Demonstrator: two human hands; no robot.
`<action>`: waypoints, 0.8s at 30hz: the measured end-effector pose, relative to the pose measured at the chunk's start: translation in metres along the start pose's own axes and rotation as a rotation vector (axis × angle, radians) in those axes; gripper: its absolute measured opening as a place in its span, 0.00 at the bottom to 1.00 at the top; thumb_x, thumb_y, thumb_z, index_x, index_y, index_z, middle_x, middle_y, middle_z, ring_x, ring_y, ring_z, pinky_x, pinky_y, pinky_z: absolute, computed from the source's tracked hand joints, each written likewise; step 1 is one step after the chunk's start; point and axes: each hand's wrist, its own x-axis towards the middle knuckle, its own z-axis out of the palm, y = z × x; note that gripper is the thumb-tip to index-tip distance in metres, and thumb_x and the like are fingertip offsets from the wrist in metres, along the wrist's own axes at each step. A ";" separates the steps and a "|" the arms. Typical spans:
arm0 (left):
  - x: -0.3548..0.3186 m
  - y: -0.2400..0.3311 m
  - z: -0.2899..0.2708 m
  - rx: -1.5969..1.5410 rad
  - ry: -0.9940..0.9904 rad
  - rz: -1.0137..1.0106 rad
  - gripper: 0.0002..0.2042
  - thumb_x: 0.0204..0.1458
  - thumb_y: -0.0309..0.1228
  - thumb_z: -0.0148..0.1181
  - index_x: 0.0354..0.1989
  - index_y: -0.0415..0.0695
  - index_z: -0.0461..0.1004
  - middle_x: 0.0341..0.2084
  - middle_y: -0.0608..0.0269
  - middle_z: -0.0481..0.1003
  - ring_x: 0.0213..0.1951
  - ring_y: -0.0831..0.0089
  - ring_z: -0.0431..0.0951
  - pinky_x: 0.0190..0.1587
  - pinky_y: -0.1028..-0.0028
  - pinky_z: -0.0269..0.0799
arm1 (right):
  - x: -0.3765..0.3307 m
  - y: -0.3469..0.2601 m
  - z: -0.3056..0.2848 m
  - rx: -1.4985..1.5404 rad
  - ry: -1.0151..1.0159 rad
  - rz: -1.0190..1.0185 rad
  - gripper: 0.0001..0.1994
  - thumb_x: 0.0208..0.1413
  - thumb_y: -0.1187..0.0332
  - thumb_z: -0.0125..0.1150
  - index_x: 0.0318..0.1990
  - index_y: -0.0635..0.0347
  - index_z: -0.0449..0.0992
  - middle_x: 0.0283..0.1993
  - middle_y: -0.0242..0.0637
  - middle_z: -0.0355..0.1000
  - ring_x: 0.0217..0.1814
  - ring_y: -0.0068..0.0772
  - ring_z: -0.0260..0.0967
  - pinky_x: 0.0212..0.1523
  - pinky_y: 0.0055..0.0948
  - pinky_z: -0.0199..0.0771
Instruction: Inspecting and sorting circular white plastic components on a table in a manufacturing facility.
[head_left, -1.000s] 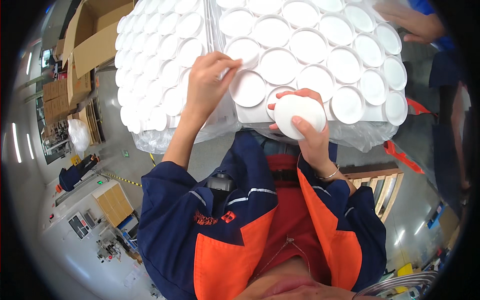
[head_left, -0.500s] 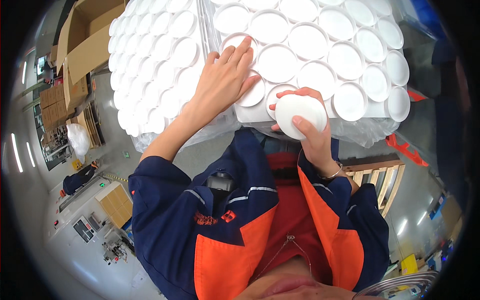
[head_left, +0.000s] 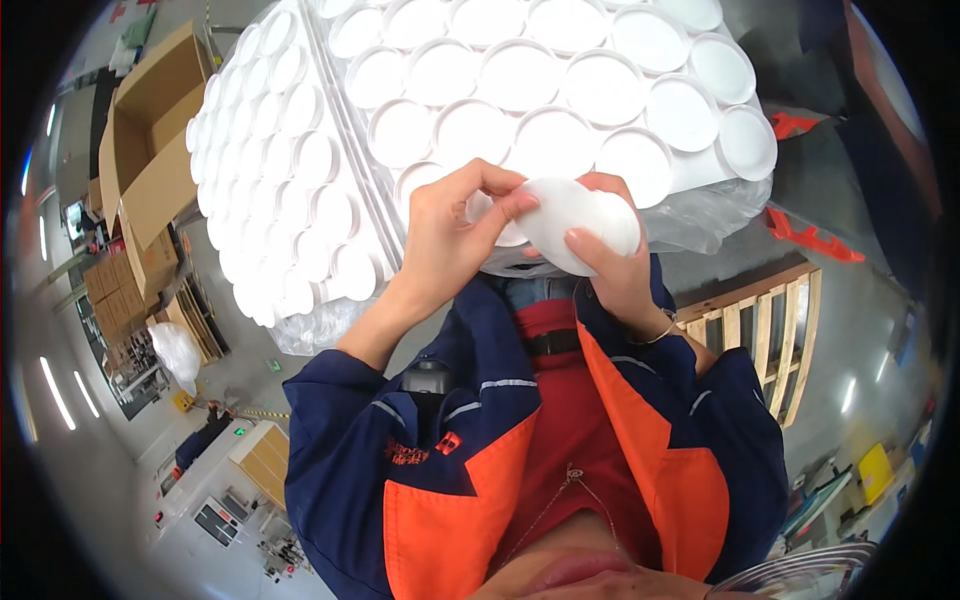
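White round discs (head_left: 585,222), apparently a thin stack, are in my right hand (head_left: 622,275), whose thumb presses on the face. At the left rim of the stack, my left hand (head_left: 445,235) pinches the edge of a disc between thumb and fingertips. Both hands are just over the near edge of a surface covered with rows of shallow white round lids (head_left: 555,143). Strong glare hides whether discs lie inside the lids. Another group of such lids (head_left: 313,157) stands to the left, past a narrow seam.
Clear plastic film (head_left: 705,215) hangs below the near edge of the lids. A wooden pallet (head_left: 765,320) and a red-orange plastic piece (head_left: 815,238) are at right. An open cardboard box (head_left: 155,130) stands far left. Another person (head_left: 203,438) is in the left background.
My left hand has left the lids, moved back toward me and taken hold of a disc's edge at my right hand. The view has shifted, so the lids appear further left.
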 end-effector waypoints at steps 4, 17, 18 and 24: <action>0.027 -0.007 0.005 -0.085 0.303 0.072 0.03 0.52 0.21 0.68 0.34 0.36 0.81 0.28 0.59 0.83 0.32 0.74 0.83 0.38 0.75 0.76 | -0.009 -0.009 -0.013 0.047 0.098 -0.088 0.22 0.58 0.75 0.55 0.60 0.63 0.60 0.52 0.52 0.71 0.52 0.45 0.76 0.47 0.43 0.84; 0.027 -0.014 0.026 0.830 -0.259 0.464 0.23 0.55 0.37 0.62 0.59 0.47 0.71 0.61 0.63 0.70 0.50 0.66 0.75 0.54 0.64 0.68 | -0.019 -0.010 -0.024 0.049 0.149 -0.063 0.25 0.56 0.72 0.55 0.60 0.64 0.59 0.52 0.53 0.70 0.53 0.48 0.75 0.45 0.43 0.85; 0.025 -0.012 0.025 0.896 -0.310 0.465 0.27 0.54 0.39 0.63 0.64 0.48 0.69 0.65 0.63 0.66 0.53 0.65 0.73 0.55 0.63 0.66 | -0.019 -0.009 -0.024 0.055 0.152 -0.061 0.25 0.55 0.72 0.55 0.60 0.64 0.60 0.52 0.52 0.70 0.52 0.47 0.75 0.45 0.43 0.85; 0.030 -0.009 0.028 1.032 -0.377 0.515 0.30 0.53 0.43 0.63 0.64 0.46 0.67 0.66 0.59 0.65 0.52 0.63 0.72 0.57 0.61 0.66 | -0.017 -0.010 -0.019 0.024 0.172 -0.061 0.26 0.55 0.71 0.56 0.61 0.63 0.59 0.53 0.51 0.70 0.52 0.44 0.75 0.45 0.42 0.85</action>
